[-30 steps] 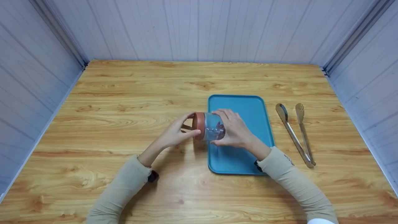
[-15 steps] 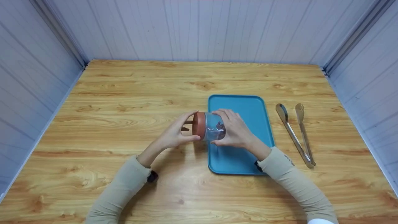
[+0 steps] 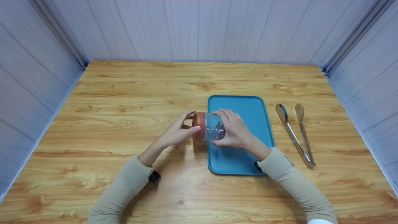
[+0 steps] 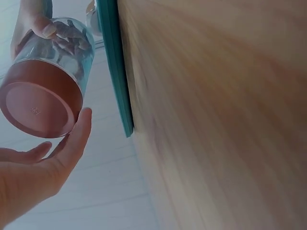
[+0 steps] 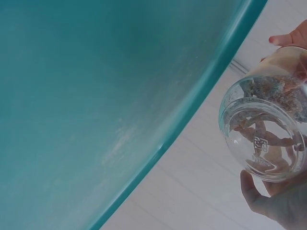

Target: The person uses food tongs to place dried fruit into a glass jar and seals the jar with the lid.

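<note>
A clear jar (image 3: 213, 119) with a reddish-brown lid (image 3: 199, 119) lies sideways in the air, its lid toward the left. My right hand (image 3: 234, 129) grips the jar's body near the base. Around the lid is my left hand (image 3: 177, 132), thumb on the near side of the lid and fingers toward its far side. In the left wrist view the flat lid top (image 4: 38, 108) faces the camera, a fingertip at its edge. Dark brown, irregular pieces (image 5: 261, 127) show through the base in the right wrist view. The lid sits on the jar's mouth.
Beneath the right hand and jar lies a blue rectangular tray (image 3: 239, 104) on the wooden table (image 3: 124, 93). Metal tongs (image 3: 295, 137) rest to its right, spread apart at the far end. Pale panel walls (image 3: 199, 31) enclose the back and sides.
My left fingers have shifted around the lid: they spread off its face half a second ago, and now the thumb lies higher across its side. The right hand and jar stay in place.
</note>
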Demonstrator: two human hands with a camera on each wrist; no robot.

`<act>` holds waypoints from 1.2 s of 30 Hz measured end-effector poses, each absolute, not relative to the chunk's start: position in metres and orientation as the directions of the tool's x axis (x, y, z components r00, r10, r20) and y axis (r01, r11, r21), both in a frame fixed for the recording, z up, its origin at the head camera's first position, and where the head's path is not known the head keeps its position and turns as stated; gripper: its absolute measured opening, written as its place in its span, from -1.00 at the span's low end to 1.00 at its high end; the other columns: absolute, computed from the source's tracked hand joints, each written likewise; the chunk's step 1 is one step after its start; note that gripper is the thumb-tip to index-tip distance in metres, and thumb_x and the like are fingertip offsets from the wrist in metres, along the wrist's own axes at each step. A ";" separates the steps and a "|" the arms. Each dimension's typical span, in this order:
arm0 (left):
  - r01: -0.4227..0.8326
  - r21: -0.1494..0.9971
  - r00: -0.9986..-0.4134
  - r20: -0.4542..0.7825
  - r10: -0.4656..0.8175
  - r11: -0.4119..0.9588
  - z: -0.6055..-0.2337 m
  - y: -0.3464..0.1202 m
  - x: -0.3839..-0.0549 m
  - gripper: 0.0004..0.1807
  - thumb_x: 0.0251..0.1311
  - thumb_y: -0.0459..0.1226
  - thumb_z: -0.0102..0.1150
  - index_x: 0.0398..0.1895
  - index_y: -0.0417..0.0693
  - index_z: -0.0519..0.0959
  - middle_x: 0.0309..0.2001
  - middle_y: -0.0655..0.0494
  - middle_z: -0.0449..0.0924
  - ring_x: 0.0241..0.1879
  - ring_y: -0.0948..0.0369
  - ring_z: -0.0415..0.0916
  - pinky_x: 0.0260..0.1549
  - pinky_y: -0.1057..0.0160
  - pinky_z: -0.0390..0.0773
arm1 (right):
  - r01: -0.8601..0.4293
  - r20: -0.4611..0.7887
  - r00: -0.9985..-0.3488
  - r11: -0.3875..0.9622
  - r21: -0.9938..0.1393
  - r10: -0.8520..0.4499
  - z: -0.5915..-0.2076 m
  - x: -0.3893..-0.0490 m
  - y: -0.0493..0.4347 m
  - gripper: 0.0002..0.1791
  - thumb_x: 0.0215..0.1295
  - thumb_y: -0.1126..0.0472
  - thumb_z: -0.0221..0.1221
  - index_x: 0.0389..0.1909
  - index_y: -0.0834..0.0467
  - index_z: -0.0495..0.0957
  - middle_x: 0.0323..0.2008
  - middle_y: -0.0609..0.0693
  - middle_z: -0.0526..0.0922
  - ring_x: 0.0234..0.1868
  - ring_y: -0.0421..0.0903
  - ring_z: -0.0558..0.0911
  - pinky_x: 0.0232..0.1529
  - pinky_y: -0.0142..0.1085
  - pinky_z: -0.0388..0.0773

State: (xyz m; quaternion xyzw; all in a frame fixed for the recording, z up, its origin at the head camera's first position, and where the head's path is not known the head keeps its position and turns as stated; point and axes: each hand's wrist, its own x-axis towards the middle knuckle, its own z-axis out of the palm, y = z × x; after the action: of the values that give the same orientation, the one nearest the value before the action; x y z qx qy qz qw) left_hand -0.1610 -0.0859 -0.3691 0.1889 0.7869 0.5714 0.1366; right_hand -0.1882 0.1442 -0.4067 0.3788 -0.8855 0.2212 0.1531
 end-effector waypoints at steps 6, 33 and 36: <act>0.117 0.955 -0.894 -0.019 0.447 0.274 -0.371 -0.084 -0.162 -0.36 0.14 -0.24 0.11 0.24 -0.26 0.12 0.11 -0.26 0.24 -0.14 -0.08 0.42 -0.22 0.18 0.46 | -0.735 0.429 -0.671 0.619 -0.277 -0.604 -0.407 -0.188 0.144 -0.03 -0.34 -0.23 0.32 0.13 0.18 0.26 0.04 0.10 0.34 0.05 -0.01 0.30 -0.04 0.00 0.24; 0.225 0.918 -0.892 0.059 0.449 0.326 -0.383 -0.087 -0.167 -0.29 0.13 -0.13 0.11 0.28 -0.17 0.08 0.19 -0.15 0.18 -0.03 0.01 0.37 -0.17 0.14 0.42 | -0.738 0.429 -0.667 0.615 -0.276 -0.608 -0.407 -0.187 0.145 -0.04 -0.31 -0.25 0.29 0.13 0.19 0.26 0.04 0.11 0.35 0.04 0.00 0.31 -0.03 0.01 0.23; 0.212 0.905 -0.901 0.035 0.433 0.368 -0.379 -0.086 -0.165 -0.37 0.19 -0.10 0.02 0.25 -0.19 0.14 0.12 -0.15 0.27 -0.01 0.06 0.35 -0.17 0.15 0.40 | -0.739 0.431 -0.666 0.617 -0.270 -0.609 -0.408 -0.187 0.145 -0.04 -0.32 -0.25 0.29 0.13 0.18 0.26 0.04 0.10 0.34 0.04 -0.01 0.30 -0.03 0.00 0.24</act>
State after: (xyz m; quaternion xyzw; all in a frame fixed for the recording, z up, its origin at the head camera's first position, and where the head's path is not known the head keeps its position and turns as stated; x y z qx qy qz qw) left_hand -0.1655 -0.0855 -0.3786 0.1966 0.8205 0.5264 0.1049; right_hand -0.1870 0.1448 -0.4076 0.3802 -0.8866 0.2164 0.1501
